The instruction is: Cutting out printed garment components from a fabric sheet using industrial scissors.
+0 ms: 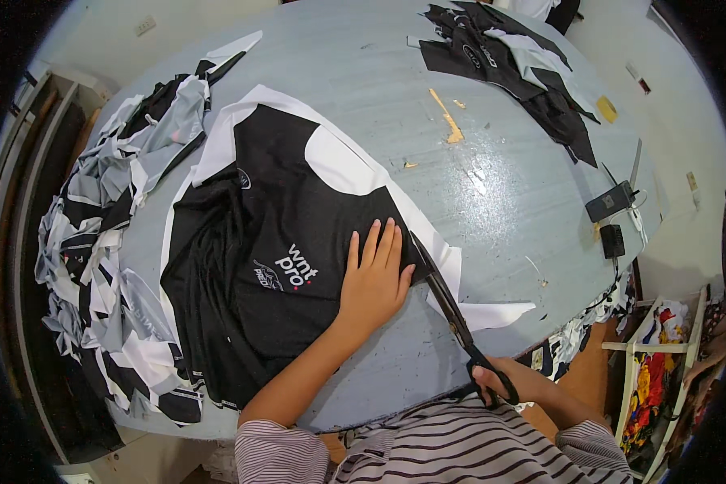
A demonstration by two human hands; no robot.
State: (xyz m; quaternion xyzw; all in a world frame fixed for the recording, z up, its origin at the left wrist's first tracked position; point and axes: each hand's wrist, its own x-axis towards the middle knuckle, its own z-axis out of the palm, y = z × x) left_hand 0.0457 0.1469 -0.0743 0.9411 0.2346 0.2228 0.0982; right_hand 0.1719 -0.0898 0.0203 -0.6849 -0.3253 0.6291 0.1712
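A black printed fabric piece (282,185) with a white border (194,194) lies on the grey table, its left part bunched in folds. My left hand (377,274) rests flat on its right side, fingers stretched out and slightly apart. Gripped by the handles in my right hand (500,382) is a pair of black scissors (456,315). Their blades reach up along the black piece's right edge, where it meets the white margin. A strip of white fabric (496,315) sticks out to the right of the blades, partly separated from the black piece.
Fabric scraps (105,242) pile along the table's left edge. Dark cut pieces (508,64) lie at the far right. A black adapter box (611,202) with cords and a second small black box (612,240) sit near the right edge. Shelves (657,347) of colourful cloth stand beyond.
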